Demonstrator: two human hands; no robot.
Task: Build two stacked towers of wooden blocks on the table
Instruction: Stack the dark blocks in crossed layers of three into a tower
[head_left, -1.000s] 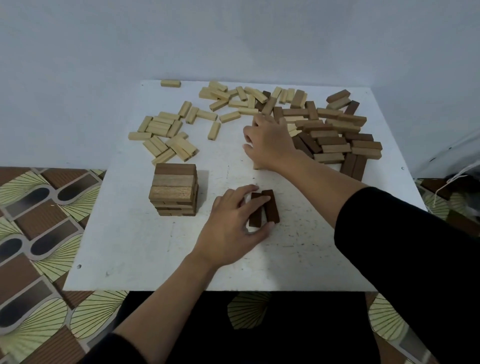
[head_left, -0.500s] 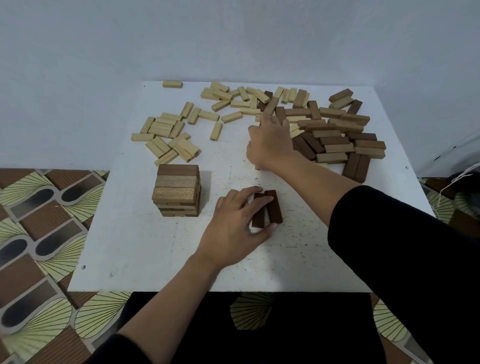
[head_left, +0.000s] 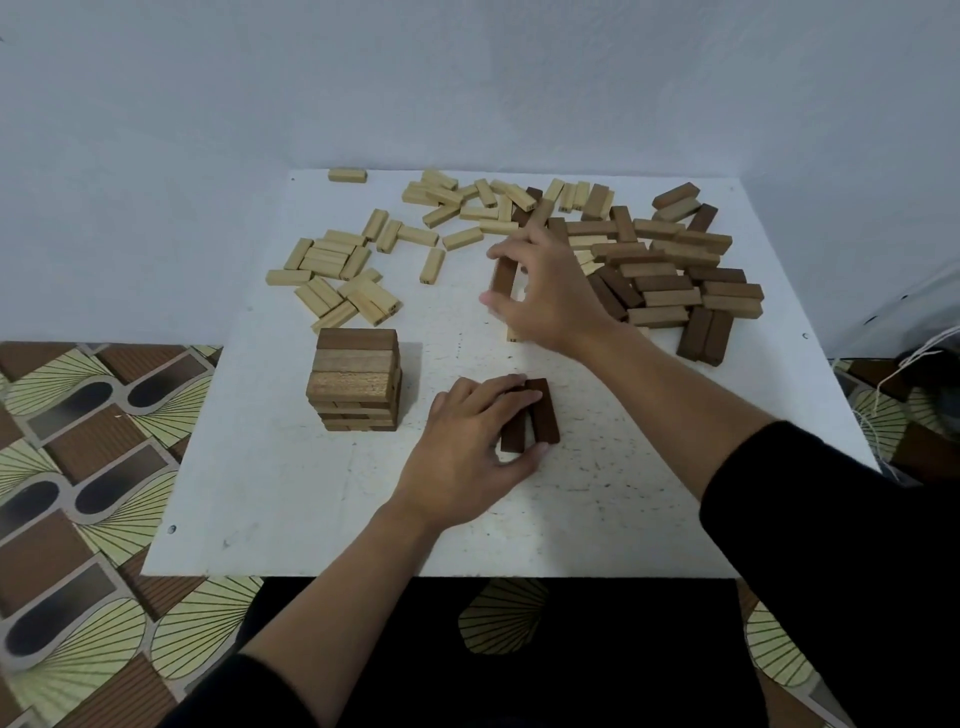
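- Your L hand (head_left: 467, 447): fingers curled over 2 dark blocks (head_left: 543, 415) lying side by side on the table (head_left: 270, 509), thumb at their near ends, so it's grasping the pair.
- Your R hand (head_left: 556, 296): pinching 1 brown block (head_left: 503, 278) btwn thumb + fingers, just left of the brown pile (head_left: 675, 275). Can't tell if the block is clear of the table.
- One tower (head_left: 356, 384), several layers, stands left of the dark pair, apart from the L hand.
- Pale blocks (head_left: 337, 270) lie scattered back-left, with more along the far edge.
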